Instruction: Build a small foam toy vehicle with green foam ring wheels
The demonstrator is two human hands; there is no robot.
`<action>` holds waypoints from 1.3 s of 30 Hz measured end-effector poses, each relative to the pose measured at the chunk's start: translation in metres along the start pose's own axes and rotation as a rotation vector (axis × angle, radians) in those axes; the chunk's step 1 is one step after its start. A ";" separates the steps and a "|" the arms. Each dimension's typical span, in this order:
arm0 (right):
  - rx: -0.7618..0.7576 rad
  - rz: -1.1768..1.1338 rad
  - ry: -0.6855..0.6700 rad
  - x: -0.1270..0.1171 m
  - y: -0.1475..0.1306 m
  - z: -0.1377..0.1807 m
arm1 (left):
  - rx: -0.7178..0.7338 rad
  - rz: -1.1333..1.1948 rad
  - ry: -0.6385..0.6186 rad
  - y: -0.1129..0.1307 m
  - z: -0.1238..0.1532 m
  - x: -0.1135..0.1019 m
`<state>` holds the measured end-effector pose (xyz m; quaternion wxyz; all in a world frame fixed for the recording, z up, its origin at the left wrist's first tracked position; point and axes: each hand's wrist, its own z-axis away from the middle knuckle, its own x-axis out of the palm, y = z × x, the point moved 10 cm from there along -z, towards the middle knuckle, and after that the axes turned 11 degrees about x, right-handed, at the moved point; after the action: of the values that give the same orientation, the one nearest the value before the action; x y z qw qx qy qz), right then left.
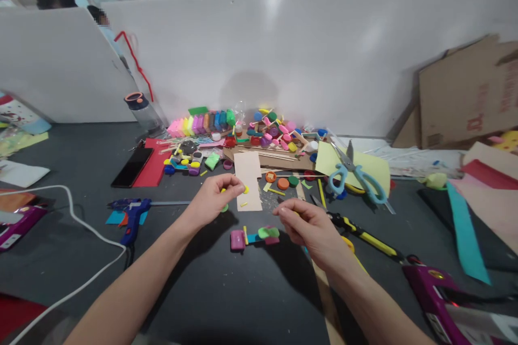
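My left hand [216, 194] hovers over the dark table with its fingers pinched on a small yellow piece [245, 190], beside a tan cardboard strip [248, 179]. My right hand [309, 226] is curled shut a little to the right; what it pinches is too small to name. Between and just below the hands lies a small model [253, 235] of pink, blue and green clay blocks on a yellow stick. A tiny yellow stick bit [243, 204] rests on the cardboard strip.
Blue-handled scissors [356, 175] lie on yellow paper at right. A yellow-black utility knife [366, 234] is right of my hand. A blue glue gun [131, 213] and white cable [76, 215] are left. Clay blocks [202, 123], bottle caps, a phone [132, 167], a water bottle [143, 110] and cardboard [465, 91] stand behind.
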<state>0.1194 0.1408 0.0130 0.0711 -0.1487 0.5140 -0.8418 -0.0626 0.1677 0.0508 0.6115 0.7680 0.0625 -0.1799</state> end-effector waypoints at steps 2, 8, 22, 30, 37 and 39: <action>0.015 -0.025 -0.030 0.013 -0.007 -0.002 | 0.031 -0.019 0.007 0.014 0.008 0.005; 0.105 -0.118 -0.218 0.066 -0.011 -0.014 | 0.191 -0.151 0.050 0.053 0.029 0.016; -0.006 -0.222 -0.118 0.040 -0.025 -0.027 | 0.004 -0.295 0.232 -0.001 0.046 -0.044; 0.042 -0.240 -0.068 0.022 -0.026 -0.045 | -0.070 -0.588 0.078 -0.043 0.026 -0.040; 0.065 -0.182 -0.101 0.026 -0.028 -0.039 | -0.137 -0.728 -0.054 -0.055 0.010 -0.027; 0.059 -0.173 -0.102 0.027 -0.027 -0.040 | -0.166 -0.774 -0.089 -0.060 0.008 -0.024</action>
<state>0.0822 0.1801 0.0246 0.0285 -0.2332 0.4698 -0.8509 -0.1052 0.1774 0.0028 0.5607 0.6269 0.3352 -0.4246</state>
